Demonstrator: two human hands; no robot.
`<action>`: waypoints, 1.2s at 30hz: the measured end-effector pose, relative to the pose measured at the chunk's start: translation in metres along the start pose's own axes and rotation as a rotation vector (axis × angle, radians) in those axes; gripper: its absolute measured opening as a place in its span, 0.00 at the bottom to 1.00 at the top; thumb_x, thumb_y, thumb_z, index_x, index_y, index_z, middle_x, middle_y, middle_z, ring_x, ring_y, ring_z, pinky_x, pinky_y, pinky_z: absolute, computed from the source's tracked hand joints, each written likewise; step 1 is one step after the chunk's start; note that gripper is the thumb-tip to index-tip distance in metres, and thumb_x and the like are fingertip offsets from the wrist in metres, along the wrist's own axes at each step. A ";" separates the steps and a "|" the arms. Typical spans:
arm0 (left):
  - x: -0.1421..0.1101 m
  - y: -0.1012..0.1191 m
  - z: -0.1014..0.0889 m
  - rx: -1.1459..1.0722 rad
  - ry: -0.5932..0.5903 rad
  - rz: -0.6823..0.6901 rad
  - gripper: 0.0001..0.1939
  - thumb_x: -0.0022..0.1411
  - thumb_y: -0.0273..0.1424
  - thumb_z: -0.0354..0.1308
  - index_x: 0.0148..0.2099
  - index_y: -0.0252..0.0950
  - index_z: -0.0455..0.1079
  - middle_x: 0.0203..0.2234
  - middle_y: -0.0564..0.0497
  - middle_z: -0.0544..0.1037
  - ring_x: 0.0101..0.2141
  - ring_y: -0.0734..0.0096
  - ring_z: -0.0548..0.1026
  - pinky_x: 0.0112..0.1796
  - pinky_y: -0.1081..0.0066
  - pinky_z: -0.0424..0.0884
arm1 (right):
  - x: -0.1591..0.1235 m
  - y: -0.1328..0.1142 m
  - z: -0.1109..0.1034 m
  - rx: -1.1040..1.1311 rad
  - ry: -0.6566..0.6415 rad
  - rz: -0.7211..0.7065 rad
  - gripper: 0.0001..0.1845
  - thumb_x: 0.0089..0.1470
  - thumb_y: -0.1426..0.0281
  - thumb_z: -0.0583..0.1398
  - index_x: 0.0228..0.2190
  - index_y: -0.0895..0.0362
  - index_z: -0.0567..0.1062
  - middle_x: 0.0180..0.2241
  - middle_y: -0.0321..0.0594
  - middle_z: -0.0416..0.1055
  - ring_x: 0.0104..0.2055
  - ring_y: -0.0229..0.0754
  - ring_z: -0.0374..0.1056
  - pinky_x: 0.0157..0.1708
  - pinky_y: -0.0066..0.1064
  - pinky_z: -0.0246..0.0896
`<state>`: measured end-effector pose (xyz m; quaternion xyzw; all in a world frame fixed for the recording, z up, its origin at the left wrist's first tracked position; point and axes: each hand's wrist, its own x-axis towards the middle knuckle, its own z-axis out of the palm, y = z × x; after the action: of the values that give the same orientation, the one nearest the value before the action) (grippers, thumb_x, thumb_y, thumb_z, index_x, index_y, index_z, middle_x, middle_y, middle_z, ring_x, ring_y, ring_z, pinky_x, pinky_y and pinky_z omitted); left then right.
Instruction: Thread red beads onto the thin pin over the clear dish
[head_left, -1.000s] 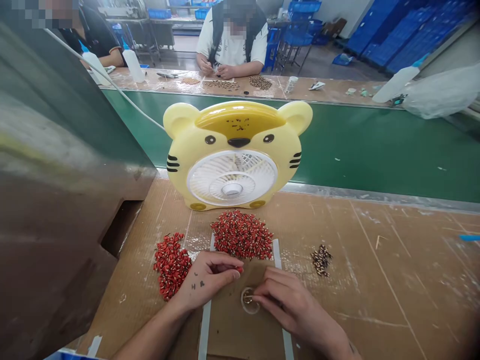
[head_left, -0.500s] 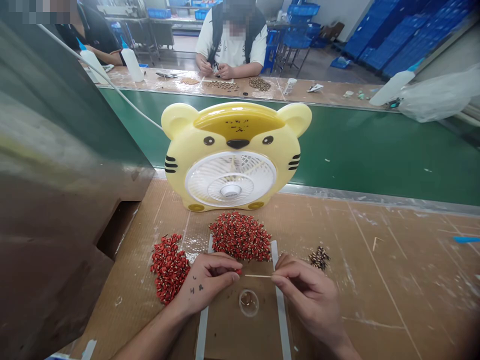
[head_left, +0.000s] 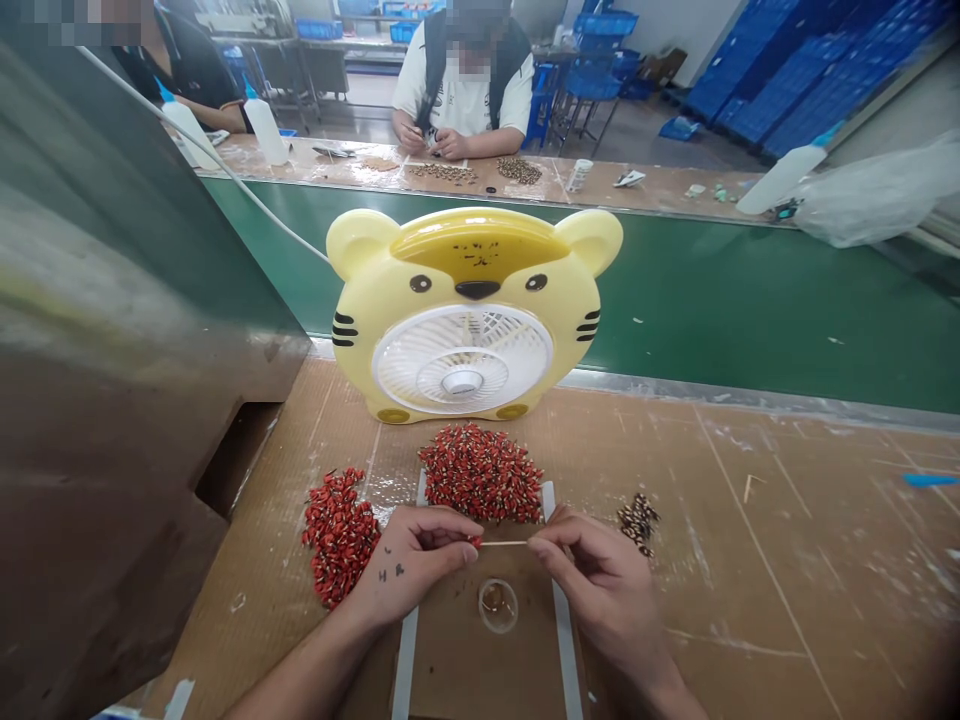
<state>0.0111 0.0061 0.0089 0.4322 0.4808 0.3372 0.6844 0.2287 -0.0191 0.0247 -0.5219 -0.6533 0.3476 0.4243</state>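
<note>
- Red bead [head_left: 475,541], small, pinched between thumb and fingertips of the left hand [head_left: 409,565], sits over the brown card sheet [head_left: 450,675], just below the large red bead pile [head_left: 480,472].
- Thin pale stick [head_left: 504,543], pinched in the right hand [head_left: 604,585], now runs level across the gap, its tip appearing to reach the red bead; half a second earlier that tip stood apart from it, so the hands have closed in.
- Clear round dish [head_left: 498,606] with amber contents lies on the card just below the stick, between the hands, touching neither.
- Second red pile [head_left: 340,537] lies left of the left hand; a small dark speckled heap [head_left: 638,524] lies just beyond the right hand.
- Yellow tiger-face fan [head_left: 465,255] stands on the cardboard-covered bench [head_left: 750,560], centre of the frame.
- Across a green panel [head_left: 750,310], upper middle, a co-worker [head_left: 457,95] bends over similar heaps, hands close together.
</note>
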 end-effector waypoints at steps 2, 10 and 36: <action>0.000 0.000 0.000 -0.019 0.014 -0.020 0.09 0.48 0.32 0.70 0.34 0.35 0.83 0.26 0.49 0.81 0.26 0.71 0.74 0.28 0.74 0.68 | -0.002 0.002 -0.003 -0.004 -0.010 0.019 0.12 0.61 0.68 0.60 0.26 0.56 0.75 0.23 0.37 0.70 0.25 0.39 0.66 0.26 0.30 0.59; 0.001 0.000 0.000 -0.089 -0.011 -0.037 0.08 0.48 0.30 0.70 0.34 0.36 0.83 0.22 0.51 0.81 0.23 0.75 0.73 0.27 0.77 0.67 | -0.005 -0.006 -0.028 -0.208 -0.369 -0.184 0.10 0.63 0.69 0.59 0.29 0.56 0.74 0.24 0.36 0.68 0.27 0.39 0.64 0.27 0.29 0.58; 0.002 -0.003 0.002 -0.110 -0.026 -0.102 0.07 0.49 0.29 0.70 0.34 0.36 0.82 0.23 0.51 0.83 0.24 0.74 0.75 0.29 0.76 0.68 | 0.005 -0.017 -0.023 -0.127 -0.140 -0.133 0.09 0.60 0.73 0.61 0.27 0.56 0.73 0.22 0.34 0.69 0.24 0.36 0.63 0.25 0.28 0.55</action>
<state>0.0134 0.0062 0.0061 0.3730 0.4740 0.3223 0.7296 0.2424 -0.0176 0.0502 -0.4777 -0.7353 0.3119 0.3657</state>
